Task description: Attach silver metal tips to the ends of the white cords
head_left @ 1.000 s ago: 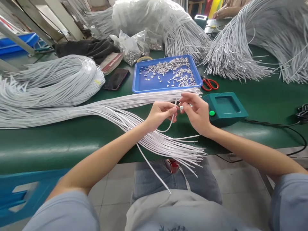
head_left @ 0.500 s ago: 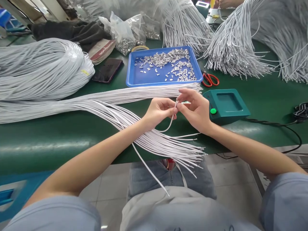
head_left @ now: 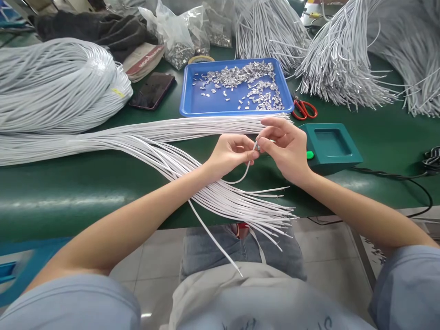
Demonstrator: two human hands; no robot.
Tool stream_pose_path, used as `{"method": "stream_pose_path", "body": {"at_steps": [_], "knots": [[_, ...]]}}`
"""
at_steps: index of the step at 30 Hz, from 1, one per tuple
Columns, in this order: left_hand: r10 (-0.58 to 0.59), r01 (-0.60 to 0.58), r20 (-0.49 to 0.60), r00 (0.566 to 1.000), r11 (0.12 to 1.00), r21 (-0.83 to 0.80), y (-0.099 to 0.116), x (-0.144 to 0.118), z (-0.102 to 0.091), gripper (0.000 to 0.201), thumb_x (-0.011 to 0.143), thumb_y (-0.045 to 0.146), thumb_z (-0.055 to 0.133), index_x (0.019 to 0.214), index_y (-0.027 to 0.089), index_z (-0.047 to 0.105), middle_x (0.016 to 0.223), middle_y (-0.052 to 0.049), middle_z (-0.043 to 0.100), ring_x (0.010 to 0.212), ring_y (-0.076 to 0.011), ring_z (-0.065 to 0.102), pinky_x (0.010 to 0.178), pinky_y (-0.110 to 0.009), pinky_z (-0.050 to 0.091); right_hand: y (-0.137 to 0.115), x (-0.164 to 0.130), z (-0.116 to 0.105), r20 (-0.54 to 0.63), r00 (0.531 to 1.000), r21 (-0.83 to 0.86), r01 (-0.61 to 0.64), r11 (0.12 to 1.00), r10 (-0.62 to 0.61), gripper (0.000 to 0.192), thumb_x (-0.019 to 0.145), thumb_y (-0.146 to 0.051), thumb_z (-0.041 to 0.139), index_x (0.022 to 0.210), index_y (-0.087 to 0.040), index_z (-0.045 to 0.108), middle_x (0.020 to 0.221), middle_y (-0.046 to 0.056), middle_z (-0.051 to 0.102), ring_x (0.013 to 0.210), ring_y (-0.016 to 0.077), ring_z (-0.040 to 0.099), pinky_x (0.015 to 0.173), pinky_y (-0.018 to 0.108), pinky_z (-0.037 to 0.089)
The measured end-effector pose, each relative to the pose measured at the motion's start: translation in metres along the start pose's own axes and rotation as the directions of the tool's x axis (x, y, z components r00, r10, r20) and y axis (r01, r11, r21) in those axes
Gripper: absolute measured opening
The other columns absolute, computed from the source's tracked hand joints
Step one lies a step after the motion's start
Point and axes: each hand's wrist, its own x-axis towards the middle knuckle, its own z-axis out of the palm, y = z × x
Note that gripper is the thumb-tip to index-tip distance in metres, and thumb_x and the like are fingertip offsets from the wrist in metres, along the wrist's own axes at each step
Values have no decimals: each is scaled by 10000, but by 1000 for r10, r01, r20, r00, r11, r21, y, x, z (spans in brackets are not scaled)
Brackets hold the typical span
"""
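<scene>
My left hand (head_left: 231,156) pinches a white cable (head_left: 248,169) close to its end, between thumb and fingers. From the pinch the cable curves down and back to a fanned-out bunch of white cables (head_left: 237,199) under my left forearm. Right at the cable's tip, the thumb and forefinger of my right hand (head_left: 288,149) are pressed together. A small pale bit shows among those fingers, too small to name. Behind both hands is a blue tray (head_left: 195,110) with many small metal terminals (head_left: 240,75) scattered in it.
A teal device (head_left: 350,156) with a green button (head_left: 310,155) sits right of my hands. Red-handled scissors (head_left: 305,110) lie beside the tray. A phone (head_left: 153,91) and a large grey cable coil (head_left: 58,87) are left. Clear bags (head_left: 178,48) and grey cable bundles (head_left: 343,68) stand behind.
Both hands have shifted slightly right, still together at the cable's end. The right fingers have closed in more at the tip. The view has tilted a little.
</scene>
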Motion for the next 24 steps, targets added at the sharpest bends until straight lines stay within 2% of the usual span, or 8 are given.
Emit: {"method": "stream_pose_path", "body": {"at_steps": [5,9,13,16,19,24], "knots": [[-17,19,37,999,999,-34,0,-1,0,358,585,358,910,736,98,716,623,-6,667,517,-95,634,520,-199,533,-1,1,0,27,991,125,-136,983,134,241,737,-178,673,960,-242,612,685,-61,598,588,79,601,574,248,539],[-34,35,10,999,999,-31,0,-2,0,343,607,358,900,746,96,726,668,-29,695,530,-100,639,520,-207,532,-1,0,1,55,979,183,-202,962,195,260,714,-143,625,958,-231,606,670,-64,562,575,67,565,559,230,514],[-50,50,-7,999,998,-40,0,-2,1,347,619,376,891,742,101,720,662,-26,692,520,-101,634,505,-210,531,1,-1,0,1,988,130,-151,980,152,250,710,-130,572,935,-233,610,668,-63,522,562,65,519,550,227,504],[-46,45,-23,999,999,-31,1,-2,1,349,610,384,894,722,109,713,603,-1,656,504,-100,630,493,-203,528,3,-1,-1,-55,994,93,-92,991,98,241,741,-159,575,962,-247,611,757,-33,573,677,93,575,580,233,533],[-38,38,-24,999,999,-3,2,-2,1,384,565,407,910,719,111,721,581,4,648,501,-98,624,492,-201,523,5,0,-3,-39,997,49,-71,996,73,244,774,-205,606,1011,-261,598,833,-14,615,793,125,622,620,254,563],[-8,8,-3,1000,1000,11,3,-2,3,408,540,421,916,723,108,729,580,1,651,501,-99,622,491,-204,514,5,0,-3,8,998,-23,-66,998,66,254,791,-261,662,1032,-271,583,781,-30,604,730,122,631,631,285,570]]}}
